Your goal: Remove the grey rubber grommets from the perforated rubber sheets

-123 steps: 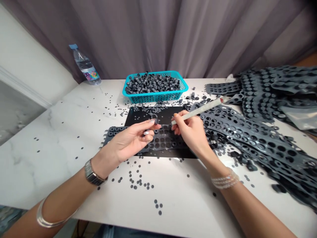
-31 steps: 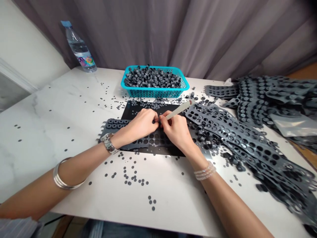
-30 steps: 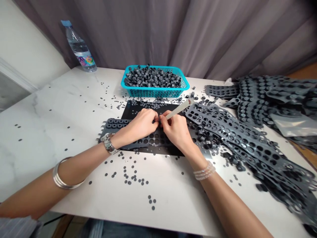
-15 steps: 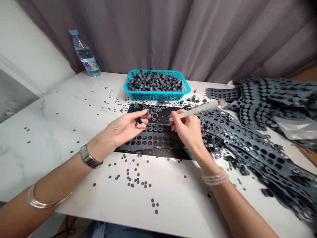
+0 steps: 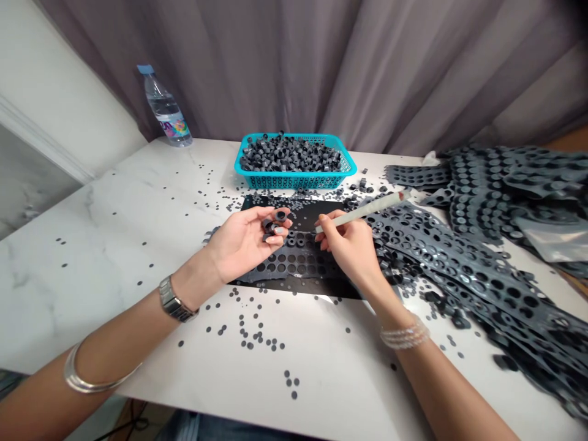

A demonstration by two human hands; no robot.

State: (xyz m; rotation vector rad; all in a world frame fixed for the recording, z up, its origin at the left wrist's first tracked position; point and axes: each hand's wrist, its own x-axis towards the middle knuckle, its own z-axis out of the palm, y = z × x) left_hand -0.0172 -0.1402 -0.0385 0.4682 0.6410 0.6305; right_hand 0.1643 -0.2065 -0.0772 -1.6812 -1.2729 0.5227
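Note:
In the curled fingers of my left hand [image 5: 245, 242] sit a few small black rubber rings [image 5: 270, 228], palm turned up. My right hand [image 5: 346, 239] pinches a pale, pen-shaped stick [image 5: 367, 208] that slants up to the right; its lower tip is hard to make out. Between and below both hands lies a dark rubber sheet [image 5: 294, 266] with rows of round holes, some of them still carrying raised rings. Beneath that sheet is a flat black board [image 5: 316, 214] sprinkled with little dark discs.
Behind the board stands a turquoise basket [image 5: 296, 177] heaped with black rings. Perforated rubber sheets [image 5: 459, 257] pile up on the right, near a clear plastic bag [image 5: 551, 239]. A water bottle [image 5: 169, 116] stands at the back left. Loose discs [image 5: 257, 337] dot the white table [image 5: 114, 294].
My left hand has opened a little and turned, showing more of the rings in it. The right hand keeps the stick in nearly the same place. The view has shifted slightly.

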